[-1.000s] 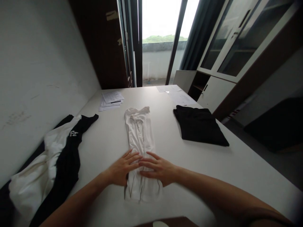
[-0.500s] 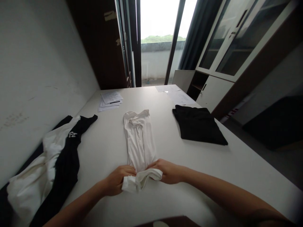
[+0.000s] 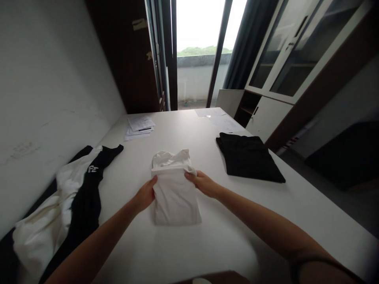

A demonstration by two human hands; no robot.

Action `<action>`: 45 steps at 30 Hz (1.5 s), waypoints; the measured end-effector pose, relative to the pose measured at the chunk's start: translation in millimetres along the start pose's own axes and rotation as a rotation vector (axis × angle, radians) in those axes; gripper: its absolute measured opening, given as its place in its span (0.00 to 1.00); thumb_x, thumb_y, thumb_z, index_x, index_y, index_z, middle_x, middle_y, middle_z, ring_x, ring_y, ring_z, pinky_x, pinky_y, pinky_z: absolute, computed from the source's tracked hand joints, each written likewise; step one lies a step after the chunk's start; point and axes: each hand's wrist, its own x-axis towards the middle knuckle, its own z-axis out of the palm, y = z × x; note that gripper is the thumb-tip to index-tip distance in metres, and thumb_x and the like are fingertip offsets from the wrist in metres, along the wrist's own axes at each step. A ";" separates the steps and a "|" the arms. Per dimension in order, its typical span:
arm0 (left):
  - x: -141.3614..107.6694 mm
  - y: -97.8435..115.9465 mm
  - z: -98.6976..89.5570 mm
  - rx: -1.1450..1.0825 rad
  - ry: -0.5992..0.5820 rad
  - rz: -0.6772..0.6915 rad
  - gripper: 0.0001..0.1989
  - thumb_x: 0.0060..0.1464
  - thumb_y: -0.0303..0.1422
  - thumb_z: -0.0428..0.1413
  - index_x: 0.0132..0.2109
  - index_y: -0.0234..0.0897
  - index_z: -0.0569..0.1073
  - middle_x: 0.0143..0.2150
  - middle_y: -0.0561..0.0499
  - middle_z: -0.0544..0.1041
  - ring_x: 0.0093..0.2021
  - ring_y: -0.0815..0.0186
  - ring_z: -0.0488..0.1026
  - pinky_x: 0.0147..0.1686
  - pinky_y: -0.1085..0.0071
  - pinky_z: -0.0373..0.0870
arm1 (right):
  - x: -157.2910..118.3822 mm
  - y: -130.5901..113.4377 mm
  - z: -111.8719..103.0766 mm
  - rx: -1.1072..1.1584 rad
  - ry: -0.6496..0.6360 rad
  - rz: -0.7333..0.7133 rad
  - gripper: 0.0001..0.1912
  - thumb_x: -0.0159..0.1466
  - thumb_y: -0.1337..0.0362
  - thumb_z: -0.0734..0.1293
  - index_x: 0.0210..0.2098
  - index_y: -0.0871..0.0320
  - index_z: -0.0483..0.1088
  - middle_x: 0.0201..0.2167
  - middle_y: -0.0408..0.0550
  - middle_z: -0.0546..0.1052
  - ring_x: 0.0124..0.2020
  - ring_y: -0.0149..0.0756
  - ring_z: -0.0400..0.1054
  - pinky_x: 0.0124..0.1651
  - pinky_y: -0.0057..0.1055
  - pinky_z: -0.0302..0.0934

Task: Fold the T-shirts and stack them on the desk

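Observation:
A white garment [image 3: 177, 199], doubled over on itself, lies on the white table [image 3: 225, 221] in front of me. Its folded-over edge runs crosswise near the far end, with the crumpled collar part showing beyond. My left hand [image 3: 147, 192] pinches the left side of that edge, thumb on top. At the right side, my right hand [image 3: 201, 182] grips the same edge, fingers partly hidden by the cloth.
Black folded cloth [image 3: 250, 157] lies to the right. At the left by the wall is a loose black and white garment [image 3: 85, 197]. Stacked papers [image 3: 139, 127] sit at the back left, more sheets [image 3: 223, 120] at the back right.
Both hands have moved away from me, carrying the near end of the white garment over its far part. The garment now looks shorter, with a flat smooth layer on top.

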 end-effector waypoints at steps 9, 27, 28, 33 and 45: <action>115.0 43.4 -4.3 -0.242 0.225 -0.066 0.21 0.67 0.39 0.52 0.58 0.29 0.75 0.49 0.39 0.83 0.51 0.55 0.81 0.59 0.59 0.73 | 134.2 3.8 -34.7 -0.304 0.383 -0.279 0.19 0.57 0.47 0.68 0.29 0.60 0.71 0.26 0.42 0.72 0.30 0.33 0.63 0.34 0.28 0.56; 146.5 0.2 -31.4 1.059 0.706 0.583 0.16 0.60 0.27 0.53 0.55 0.38 0.74 0.53 0.42 0.74 0.51 0.59 0.75 0.55 0.62 0.71 | 139.2 13.4 -46.8 -1.273 0.711 -0.154 0.21 0.73 0.64 0.55 0.64 0.56 0.61 0.54 0.54 0.74 0.53 0.42 0.68 0.52 0.33 0.59; 142.0 2.4 -25.1 1.180 0.745 0.597 0.14 0.60 0.26 0.52 0.51 0.38 0.75 0.52 0.42 0.74 0.53 0.56 0.73 0.56 0.60 0.69 | 136.4 11.8 -47.6 -1.276 0.721 -0.199 0.21 0.72 0.67 0.55 0.62 0.57 0.62 0.55 0.54 0.74 0.54 0.43 0.66 0.54 0.33 0.58; 128.4 1.5 5.5 1.527 0.612 0.604 0.10 0.62 0.28 0.52 0.45 0.39 0.77 0.47 0.42 0.75 0.54 0.52 0.70 0.58 0.55 0.64 | 126.4 7.1 -39.3 -1.376 0.548 -0.438 0.16 0.69 0.70 0.59 0.53 0.59 0.71 0.53 0.55 0.73 0.56 0.44 0.61 0.61 0.36 0.54; 147.0 -25.5 -18.9 1.619 0.453 0.333 0.29 0.66 0.45 0.49 0.71 0.44 0.64 0.75 0.41 0.57 0.74 0.46 0.50 0.70 0.41 0.42 | 144.5 31.5 -43.1 -1.472 0.284 -0.184 0.27 0.74 0.49 0.57 0.69 0.47 0.61 0.74 0.50 0.54 0.75 0.46 0.42 0.73 0.48 0.35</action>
